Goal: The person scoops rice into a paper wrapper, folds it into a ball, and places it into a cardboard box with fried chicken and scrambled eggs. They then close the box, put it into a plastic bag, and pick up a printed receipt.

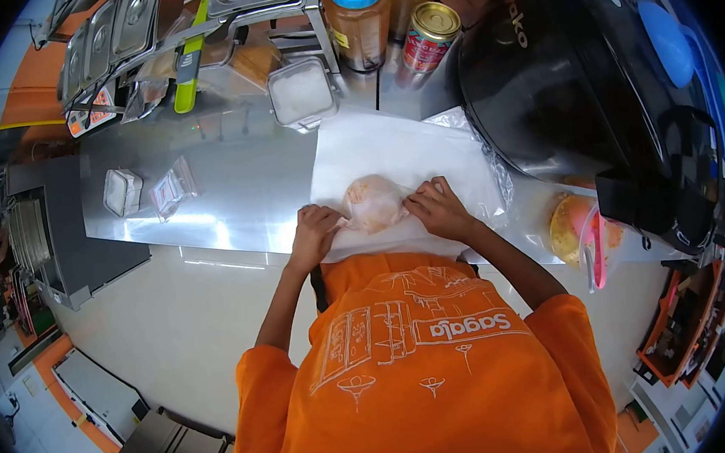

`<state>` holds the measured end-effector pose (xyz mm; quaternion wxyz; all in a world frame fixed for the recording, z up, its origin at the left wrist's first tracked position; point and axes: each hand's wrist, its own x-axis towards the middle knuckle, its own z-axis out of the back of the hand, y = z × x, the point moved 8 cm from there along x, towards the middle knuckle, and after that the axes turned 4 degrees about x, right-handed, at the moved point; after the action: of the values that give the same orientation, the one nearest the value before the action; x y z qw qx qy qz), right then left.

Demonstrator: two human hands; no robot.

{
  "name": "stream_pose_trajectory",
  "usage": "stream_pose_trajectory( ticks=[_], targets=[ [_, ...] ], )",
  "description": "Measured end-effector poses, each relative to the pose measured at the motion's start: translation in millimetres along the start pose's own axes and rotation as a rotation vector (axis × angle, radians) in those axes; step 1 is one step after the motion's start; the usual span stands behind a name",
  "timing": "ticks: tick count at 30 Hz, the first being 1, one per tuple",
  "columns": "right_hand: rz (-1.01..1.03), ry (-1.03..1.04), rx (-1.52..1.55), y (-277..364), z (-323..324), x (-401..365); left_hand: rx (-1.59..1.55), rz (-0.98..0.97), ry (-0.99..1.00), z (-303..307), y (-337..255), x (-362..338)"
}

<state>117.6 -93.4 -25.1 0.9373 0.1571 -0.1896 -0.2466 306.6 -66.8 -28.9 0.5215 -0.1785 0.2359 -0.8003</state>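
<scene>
A round, pale tan food bundle (373,203) lies near the counter's front edge, seemingly covered by thin, see-through wrapping. Under it is a stack of white paper sheets (408,150). At the bundle's left side, my left hand (315,230) is closed, its fingertips pinching the wrapping's edge. My right hand (439,209) pinches the wrapping at the opposite side, fingers curled. What exactly lies inside the bundle is hard to make out.
A small white tub (122,192) and a plastic packet (173,188) sit on the left. Behind stand a container of white powder (301,93), a blue-lidded jar (359,22) and a red tin (430,38). A large black appliance (539,85) rises at right, near a bag of food (574,227).
</scene>
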Motion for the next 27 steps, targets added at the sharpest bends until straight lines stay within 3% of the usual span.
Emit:
stream_pose_trajectory(
  ticks=[6,9,15,18,21,24,27],
  targets=[
    [-0.126,0.113,0.206,-17,-2,9,0.044,-0.020,0.141,2,-14,9],
    [-0.157,0.186,0.255,-21,-6,11,0.111,-0.176,0.032,12,-35,8],
    [-0.277,0.335,0.408,-29,-7,21,0.045,-0.120,0.034,-10,-9,1],
    [-0.410,0.515,0.503,-36,-20,22,0.007,-0.006,0.113,-14,0,8],
    [-0.692,0.513,0.511,-48,-35,17,-0.169,0.271,-0.065,-4,11,14],
    [-0.764,0.432,0.457,-42,-38,22,-0.186,0.337,-0.050,-7,14,18],
    [-0.653,0.289,0.250,-26,-17,29,-0.332,0.686,0.205,-18,28,13]
  ],
)
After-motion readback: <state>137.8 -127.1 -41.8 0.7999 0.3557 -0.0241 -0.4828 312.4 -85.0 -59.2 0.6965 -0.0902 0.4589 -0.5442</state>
